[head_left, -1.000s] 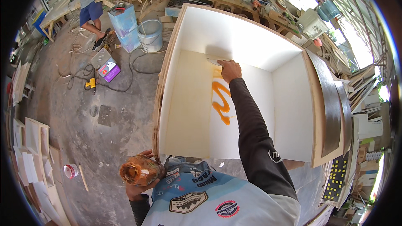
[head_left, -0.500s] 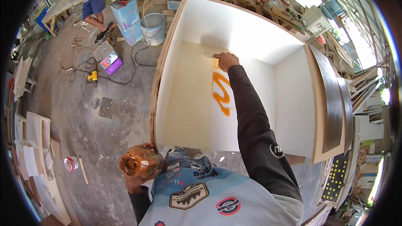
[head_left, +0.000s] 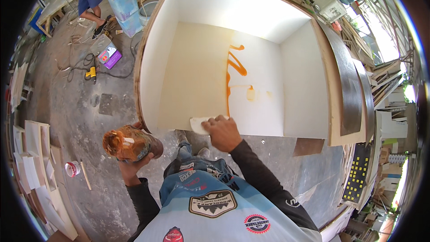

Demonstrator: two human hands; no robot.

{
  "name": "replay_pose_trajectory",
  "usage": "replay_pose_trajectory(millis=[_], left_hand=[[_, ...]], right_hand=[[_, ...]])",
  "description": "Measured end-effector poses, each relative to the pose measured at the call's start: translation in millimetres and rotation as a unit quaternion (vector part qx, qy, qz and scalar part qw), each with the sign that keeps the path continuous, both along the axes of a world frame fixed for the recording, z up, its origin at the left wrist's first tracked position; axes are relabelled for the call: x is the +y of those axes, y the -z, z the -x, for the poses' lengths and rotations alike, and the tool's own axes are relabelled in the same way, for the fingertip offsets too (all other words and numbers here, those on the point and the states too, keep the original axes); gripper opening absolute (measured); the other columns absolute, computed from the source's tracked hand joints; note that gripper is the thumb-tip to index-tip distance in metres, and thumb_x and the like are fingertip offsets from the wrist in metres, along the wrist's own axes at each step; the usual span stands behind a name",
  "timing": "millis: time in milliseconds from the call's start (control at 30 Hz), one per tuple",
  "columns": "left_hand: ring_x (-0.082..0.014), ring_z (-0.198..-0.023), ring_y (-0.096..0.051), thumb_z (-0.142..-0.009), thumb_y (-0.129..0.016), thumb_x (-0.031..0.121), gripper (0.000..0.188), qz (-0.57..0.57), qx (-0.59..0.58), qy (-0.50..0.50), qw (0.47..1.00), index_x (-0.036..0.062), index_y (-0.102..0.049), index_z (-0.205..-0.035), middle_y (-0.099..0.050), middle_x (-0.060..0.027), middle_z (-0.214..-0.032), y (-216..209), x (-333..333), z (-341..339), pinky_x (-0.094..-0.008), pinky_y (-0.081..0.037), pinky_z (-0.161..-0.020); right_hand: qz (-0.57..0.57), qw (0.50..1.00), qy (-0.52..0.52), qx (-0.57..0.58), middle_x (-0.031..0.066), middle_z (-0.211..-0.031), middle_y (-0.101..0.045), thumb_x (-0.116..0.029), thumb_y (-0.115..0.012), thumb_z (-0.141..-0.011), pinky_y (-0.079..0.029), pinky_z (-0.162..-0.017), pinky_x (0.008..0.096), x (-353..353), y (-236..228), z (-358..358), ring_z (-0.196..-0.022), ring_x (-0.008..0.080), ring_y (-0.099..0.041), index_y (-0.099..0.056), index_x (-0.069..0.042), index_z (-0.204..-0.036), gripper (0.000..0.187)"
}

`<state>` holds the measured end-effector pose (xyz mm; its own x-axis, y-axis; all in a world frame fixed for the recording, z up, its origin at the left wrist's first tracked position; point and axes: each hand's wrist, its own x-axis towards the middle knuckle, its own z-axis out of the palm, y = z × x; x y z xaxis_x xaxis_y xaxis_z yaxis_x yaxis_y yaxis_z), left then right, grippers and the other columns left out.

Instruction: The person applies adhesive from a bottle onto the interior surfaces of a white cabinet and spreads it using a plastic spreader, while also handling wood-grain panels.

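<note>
My left hand [head_left: 133,166] is closed around an amber-smeared container [head_left: 130,144] with an open mouth, tilted beside the near left corner of a big box-shaped cabinet [head_left: 154,40]. In my right hand [head_left: 224,133] is a whitish flat spreader [head_left: 197,124], at the cabinet's near edge. Orange glue-like streaks [head_left: 237,65] run in a zigzag and a thin line over the cabinet's inner panel. Left of that line the panel is cream-yellow [head_left: 192,76]; on the right it is white, with a small orange patch [head_left: 251,92].
A yellow power drill [head_left: 91,72] with cables and a purple-and-white tin [head_left: 109,56] lie on the floor at left. Dark panels [head_left: 347,94] lean on the cabinet's right side. Another person [head_left: 89,0] stands at the far left. A small tub [head_left: 72,169] sits lower left.
My right hand has come from the panel's far part to the near edge with the spreader. The orange zigzag is partly smeared into a thin line. The view has shifted.
</note>
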<state>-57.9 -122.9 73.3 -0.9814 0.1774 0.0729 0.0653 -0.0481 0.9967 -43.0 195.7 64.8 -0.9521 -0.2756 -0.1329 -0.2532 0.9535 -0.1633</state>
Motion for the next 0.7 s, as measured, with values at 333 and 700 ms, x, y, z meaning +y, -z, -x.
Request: replay_pose_trajectory(millis=[333,700], left_hand=[[-0.0279,-0.128,-0.048,-0.060,-0.089,0.017,0.100,0.025,0.015,-0.037,0.999,-0.0002,-0.035,-0.142,-0.049,-0.0162,-0.140,-6.5,8.3,-2.8,-0.0395,-0.039,-0.107],[-0.0252,-0.121,-0.052,-0.056,-0.090,0.014,0.098,0.059,-0.052,0.036,0.996,0.0011,-0.038,-0.138,-0.052,-0.0141,-0.133,3.0,-19.7,0.9,-0.0388,-0.043,-0.102]], right_hand=[[0.177,0.981,0.059,0.059,0.0052,-0.107,-0.071,0.005,-0.057,-0.072,-0.052,-0.077,0.0399,66.0,-63.8,-23.0,-0.091,0.0282,-0.065,-0.068,-0.015,-0.115,0.048],[0.014,0.949,0.218,0.229,0.0035,-0.117,-0.066,-0.002,-0.055,-0.083,-0.046,-0.092,0.0417,215.0,18.1,204.6,-0.108,0.0249,-0.060,-0.065,-0.019,-0.122,0.044]])
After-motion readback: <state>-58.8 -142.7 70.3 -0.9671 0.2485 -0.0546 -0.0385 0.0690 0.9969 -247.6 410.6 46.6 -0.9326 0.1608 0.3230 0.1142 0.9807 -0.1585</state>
